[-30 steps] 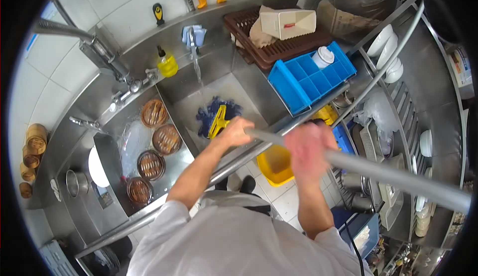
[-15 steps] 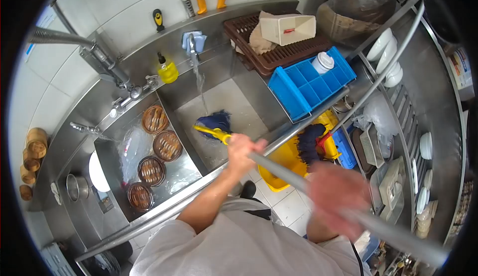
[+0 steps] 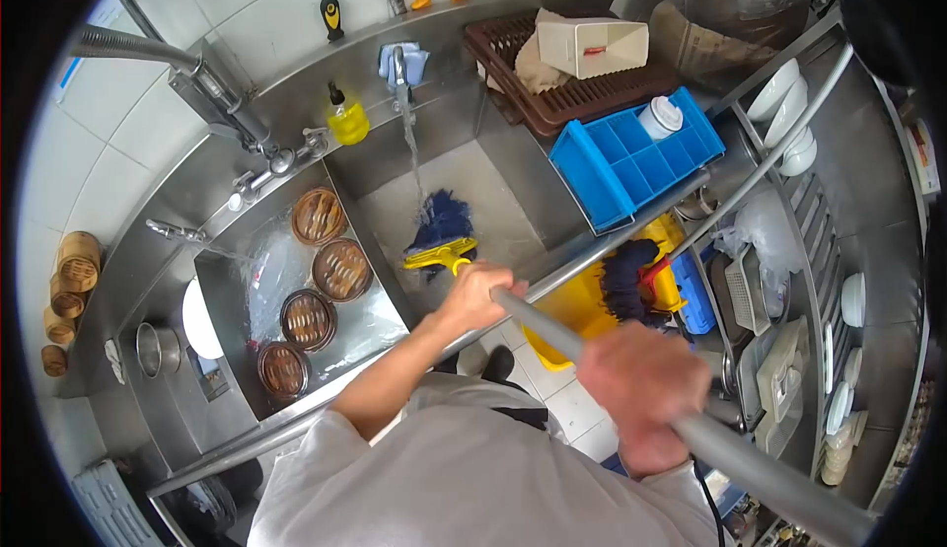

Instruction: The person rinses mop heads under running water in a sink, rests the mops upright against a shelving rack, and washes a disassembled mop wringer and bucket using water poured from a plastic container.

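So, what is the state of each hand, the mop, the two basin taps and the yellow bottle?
Left hand, closed around the mop handle
Right hand, closed around the same handle
Mop head, down in the basin
Right tap, running
Left tap, running
Yellow bottle, upright

Head-worn view — forward and down, close.

1. Four round steamer baskets [image 3: 342,270] are lying in the left basin [image 3: 225,335].
2. A yellow-filled pump bottle [image 3: 348,124] is standing near the tiled wall [image 3: 281,19].
3. A blue divided caddy [image 3: 592,180] is holding a white lidded cup [image 3: 661,118].
4. A brown slatted rack [image 3: 597,103] is bearing a cream container [image 3: 592,48].
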### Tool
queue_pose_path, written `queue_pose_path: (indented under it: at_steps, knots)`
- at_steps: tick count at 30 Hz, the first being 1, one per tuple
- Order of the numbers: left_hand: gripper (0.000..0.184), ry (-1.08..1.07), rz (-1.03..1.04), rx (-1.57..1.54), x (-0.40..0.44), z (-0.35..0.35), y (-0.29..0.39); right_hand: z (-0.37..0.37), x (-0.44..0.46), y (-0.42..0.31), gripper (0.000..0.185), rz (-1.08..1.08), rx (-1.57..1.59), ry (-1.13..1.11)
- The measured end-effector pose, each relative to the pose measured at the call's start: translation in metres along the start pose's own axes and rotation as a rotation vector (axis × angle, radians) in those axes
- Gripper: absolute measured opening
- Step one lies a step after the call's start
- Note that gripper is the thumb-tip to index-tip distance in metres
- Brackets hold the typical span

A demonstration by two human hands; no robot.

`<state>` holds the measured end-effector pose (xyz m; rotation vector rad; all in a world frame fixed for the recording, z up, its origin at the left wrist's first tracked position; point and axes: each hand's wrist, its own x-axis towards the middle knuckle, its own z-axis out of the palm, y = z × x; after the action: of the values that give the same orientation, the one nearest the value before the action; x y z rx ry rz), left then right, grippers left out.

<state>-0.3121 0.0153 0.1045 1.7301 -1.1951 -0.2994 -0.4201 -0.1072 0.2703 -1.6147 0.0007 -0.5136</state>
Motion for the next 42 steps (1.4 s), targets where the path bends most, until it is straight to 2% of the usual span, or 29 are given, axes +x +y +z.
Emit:
queue_pose_path:
  at_steps: [2,4,5,8,10,12,13,14,16,18,20,21,22,24,25,27,28,29,30,31,32,35,36,37,38,39,40,41,42]
  knots:
    - [0.021,0.094,-0.002,-0.027,-0.001,0.015,-0.022,0.002,-0.003,0.01,0.041,0.015,0.045,0.005]
    - [0.03,-0.013,-0.187,-0.129,-0.007,0.037,-0.089,0.012,-0.023,0.016,0.043,0.046,0.106,0.02]
    - [0.03,-0.022,-0.2,-0.133,-0.022,0.037,-0.074,0.015,-0.034,-0.001,0.043,0.06,0.111,0.025]
    - [0.014,-0.016,0.019,0.064,-0.01,0.013,-0.008,0.01,-0.027,-0.079,0.04,-0.354,0.279,-0.136]
    - [0.015,0.091,0.055,0.038,-0.013,0.027,-0.031,0.012,-0.029,-0.031,0.041,-0.299,0.163,-0.124]
    - [0.03,0.032,-0.115,-0.247,-0.022,0.036,-0.068,0.022,-0.044,0.02,0.042,-0.155,-0.047,-0.06]
    - [0.034,-0.021,-0.231,-0.156,-0.012,0.024,-0.048,0.016,-0.034,-0.015,0.03,-0.216,-0.087,-0.141]
    - [0.034,-0.018,-0.208,-0.148,-0.001,0.013,-0.031,0.014,-0.029,-0.015,0.03,-0.238,-0.097,-0.137]
    - [0.026,0.165,0.019,-0.021,-0.013,0.019,0.002,0.014,-0.048,-0.023,0.031,-0.421,-0.1,-0.057]
    - [0.022,0.18,-0.086,-0.246,-0.02,0.045,-0.047,0.006,-0.053,-0.013,0.032,-0.508,-0.136,-0.008]
    - [0.02,-0.009,-0.13,-0.098,-0.007,0.03,-0.052,0.014,-0.052,0.032,0.035,0.016,0.112,0.036]
    - [0.019,-0.096,-0.17,-0.016,0.0,0.021,-0.042,0.009,-0.045,-0.006,0.032,0.068,0.059,0.091]
    - [0.019,-0.077,-0.15,-0.004,0.017,0.01,-0.01,-0.006,-0.037,-0.037,0.032,-0.104,0.078,0.038]
    - [0.016,0.173,0.11,0.0,0.015,0.006,0.05,-0.011,-0.038,-0.096,0.033,-0.249,0.239,-0.043]
    - [0.016,0.177,0.108,-0.01,0.012,0.008,0.063,-0.013,-0.04,-0.125,0.034,-0.316,0.323,-0.093]
    - [0.019,0.39,0.104,-0.028,0.008,0.013,0.078,-0.008,-0.031,-0.126,0.036,-0.503,0.276,-0.284]
    - [0.019,0.395,0.113,-0.029,0.01,0.021,0.053,0.005,-0.03,-0.105,0.037,-0.271,0.143,-0.128]
    - [0.018,0.232,-0.04,-0.093,0.007,0.032,0.006,0.02,-0.033,-0.078,0.038,-0.036,0.019,0.034]
    - [0.018,0.06,-0.202,-0.155,-0.001,0.034,-0.023,0.022,-0.048,-0.053,0.038,0.092,-0.041,0.123]
    - [0.018,0.059,-0.226,-0.187,-0.011,0.029,-0.013,0.024,-0.063,-0.027,0.039,0.224,-0.089,0.204]
    - [0.018,0.059,-0.25,-0.219,-0.02,0.023,-0.002,0.017,-0.082,-0.002,0.037,0.219,0.18,0.122]
    - [0.008,0.153,-0.104,-0.016,-0.006,0.029,0.018,0.012,-0.027,-0.069,0.033,-0.423,0.145,-0.023]
    - [0.008,0.161,-0.114,-0.018,-0.005,0.032,0.006,0.013,-0.025,-0.077,0.031,-0.439,0.29,-0.068]
    - [0.007,0.158,-0.109,-0.088,0.0,0.036,-0.018,0.009,-0.025,-0.046,0.031,-0.435,0.296,-0.076]
    - [0.007,0.139,-0.117,-0.159,-0.006,0.041,-0.044,0.007,-0.035,0.01,0.029,-0.232,0.136,-0.018]
    - [0.01,0.001,-0.164,-0.144,-0.006,0.042,-0.073,0.01,-0.045,0.042,0.027,-0.025,-0.019,0.032]
    - [0.013,-0.095,-0.347,-0.125,0.005,0.031,-0.052,0.002,-0.041,0.001,0.028,0.081,-0.204,-0.021]
    - [0.015,-0.03,-0.214,-0.112,0.01,0.014,-0.016,0.003,-0.038,-0.026,0.026,-0.15,-0.12,0.036]
    - [0.016,0.018,-0.091,-0.112,0.003,0.009,0.013,0.008,-0.045,-0.032,0.026,-0.24,-0.071,0.069]
